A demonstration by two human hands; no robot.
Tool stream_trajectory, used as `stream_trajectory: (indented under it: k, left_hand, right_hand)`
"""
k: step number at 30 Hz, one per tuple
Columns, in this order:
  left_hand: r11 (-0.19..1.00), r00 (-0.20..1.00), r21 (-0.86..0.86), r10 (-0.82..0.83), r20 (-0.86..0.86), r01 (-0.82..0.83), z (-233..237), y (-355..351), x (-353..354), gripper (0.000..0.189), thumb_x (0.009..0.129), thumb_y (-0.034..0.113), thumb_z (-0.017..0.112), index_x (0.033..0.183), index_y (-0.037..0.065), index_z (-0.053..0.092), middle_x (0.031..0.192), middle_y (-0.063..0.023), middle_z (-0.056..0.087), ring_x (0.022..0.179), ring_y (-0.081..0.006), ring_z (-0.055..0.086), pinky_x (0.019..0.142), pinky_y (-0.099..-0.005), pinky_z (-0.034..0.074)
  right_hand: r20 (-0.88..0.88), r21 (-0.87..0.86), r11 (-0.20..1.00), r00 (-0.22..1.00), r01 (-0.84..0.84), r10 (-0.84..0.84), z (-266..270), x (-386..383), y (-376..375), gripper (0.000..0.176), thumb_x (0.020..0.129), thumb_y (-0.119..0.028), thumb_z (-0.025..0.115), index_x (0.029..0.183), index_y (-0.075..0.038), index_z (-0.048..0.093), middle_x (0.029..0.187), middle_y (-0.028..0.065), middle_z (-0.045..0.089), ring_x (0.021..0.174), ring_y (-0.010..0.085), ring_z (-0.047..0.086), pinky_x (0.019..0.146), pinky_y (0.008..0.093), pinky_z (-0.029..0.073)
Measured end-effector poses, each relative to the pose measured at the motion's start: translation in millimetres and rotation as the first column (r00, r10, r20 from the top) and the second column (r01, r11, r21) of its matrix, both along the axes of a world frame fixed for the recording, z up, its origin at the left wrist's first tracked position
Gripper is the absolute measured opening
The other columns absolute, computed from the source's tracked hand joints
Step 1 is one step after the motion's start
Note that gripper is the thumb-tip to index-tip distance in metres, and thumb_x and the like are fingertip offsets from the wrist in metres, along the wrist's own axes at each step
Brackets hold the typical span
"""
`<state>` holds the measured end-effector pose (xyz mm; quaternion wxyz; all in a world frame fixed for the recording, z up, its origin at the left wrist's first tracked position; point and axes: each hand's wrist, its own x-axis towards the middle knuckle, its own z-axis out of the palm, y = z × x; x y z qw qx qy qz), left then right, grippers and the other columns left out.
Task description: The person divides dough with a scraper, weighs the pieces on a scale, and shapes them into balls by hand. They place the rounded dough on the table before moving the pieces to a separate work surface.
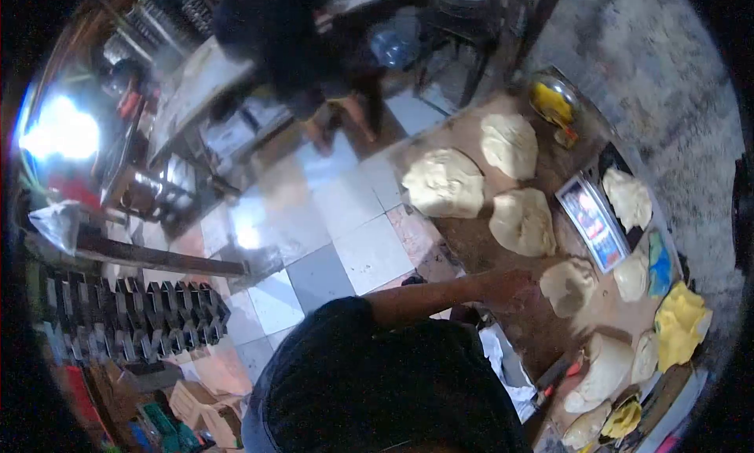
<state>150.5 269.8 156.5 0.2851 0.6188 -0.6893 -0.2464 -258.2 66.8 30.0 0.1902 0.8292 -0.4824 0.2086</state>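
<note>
My left arm reaches across to a brown work table (503,327), and my left hand (514,289) is low over its surface, smeared by motion. Right beside its fingers lies a thin flattened piece of dough (569,286) with a darker middle. Farther up the table are three larger pale dough pieces, among them a wide lump (444,183), an upper lump (509,145) and a folded one (523,222). A long thick dough roll (601,370) rests nearer my body. My right hand is out of sight.
A lit screen (593,223) stands among the dough. Yellow spread fills a metal bowl (554,103), and a yellow mass (680,325) sits at the right edge. Another person (275,52) is beyond the tiled floor (330,241). Black metal racks (133,315) stand left.
</note>
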Motion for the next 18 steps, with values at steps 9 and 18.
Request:
stream_trajectory:
  k: [9,18]
  left_hand:
    - [0.900,0.848,0.058,0.428,-0.313,-0.433,-75,103,104,0.028,0.081,0.022,0.063,0.105,0.008,0.059,0.102,-0.0147,0.062,0.094,-0.0323,0.059,0.082,-0.0423,0.046]
    - [0.803,0.845,0.336,0.533,-0.036,-0.492,-229,264,11,0.041,0.072,0.024,0.074,0.106,0.008,0.058,0.100,-0.0160,0.061,0.084,-0.0295,0.059,0.070,-0.0415,0.049]
  right_hand:
    - [-0.505,0.617,0.775,0.823,0.135,0.259,-102,-92,-99,0.063,0.091,-0.034,0.043,0.141,-0.003,0.021,0.144,0.0153,0.023,0.132,0.0288,0.024,0.106,0.0428,0.024]
    - [0.608,0.441,-0.080,0.363,-0.894,-0.706,-70,101,-19,0.043,0.088,-0.019,0.052,0.125,0.000,0.043,0.116,0.0147,0.054,0.103,0.0285,0.057,0.090,0.0407,0.047]
